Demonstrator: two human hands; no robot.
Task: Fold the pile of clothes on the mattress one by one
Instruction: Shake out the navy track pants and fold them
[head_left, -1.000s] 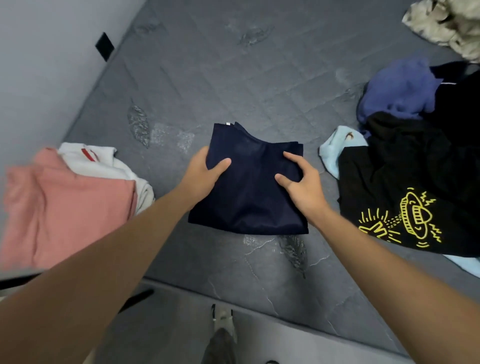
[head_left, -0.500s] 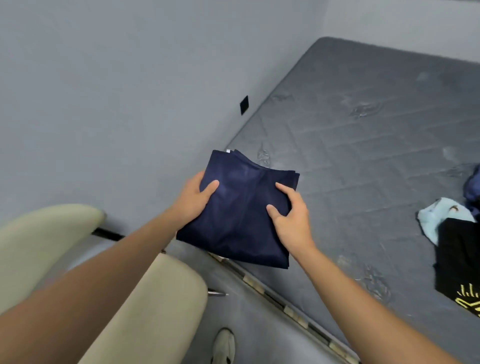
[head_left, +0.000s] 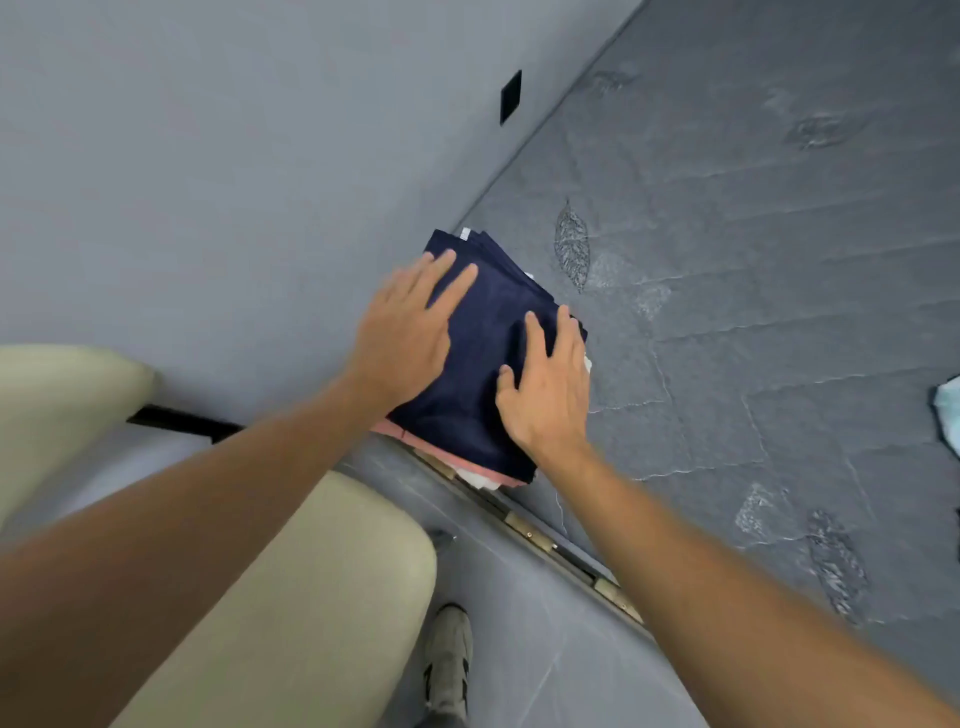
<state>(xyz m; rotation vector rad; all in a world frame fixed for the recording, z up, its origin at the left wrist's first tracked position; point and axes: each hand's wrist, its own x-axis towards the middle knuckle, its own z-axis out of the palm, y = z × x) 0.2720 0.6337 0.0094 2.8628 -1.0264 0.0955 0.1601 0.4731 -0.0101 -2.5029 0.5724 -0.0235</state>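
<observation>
I am pressing my left hand (head_left: 402, 340) and right hand (head_left: 545, 392) flat, fingers straight and spread, on the folded navy garment (head_left: 485, 358). It is lying atop a pink garment (head_left: 441, 447) and a white one (head_left: 480, 480), stacked at the mattress (head_left: 753, 312) corner nearest the wall (head_left: 234, 182).
</observation>
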